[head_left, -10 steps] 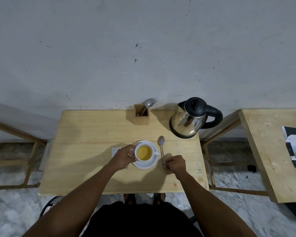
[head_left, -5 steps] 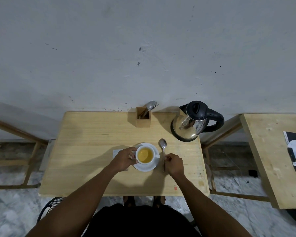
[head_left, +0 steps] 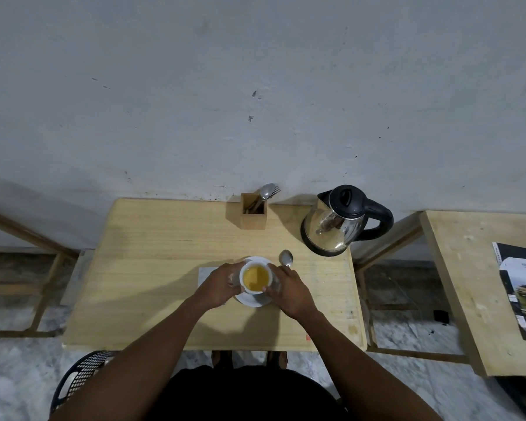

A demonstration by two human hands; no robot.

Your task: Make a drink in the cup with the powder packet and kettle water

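A: Spoon is down on the worktop now, and the right hand has moved to the cup.

B: Left hand too, both wrapped round it on the saucer. The yellow drink looks mixed.

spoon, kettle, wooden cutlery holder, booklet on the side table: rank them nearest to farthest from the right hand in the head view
1. spoon, on the table just beyond the right hand.
2. kettle, back right corner.
3. wooden cutlery holder, back edge by the wall.
4. booklet, far right on the side table.
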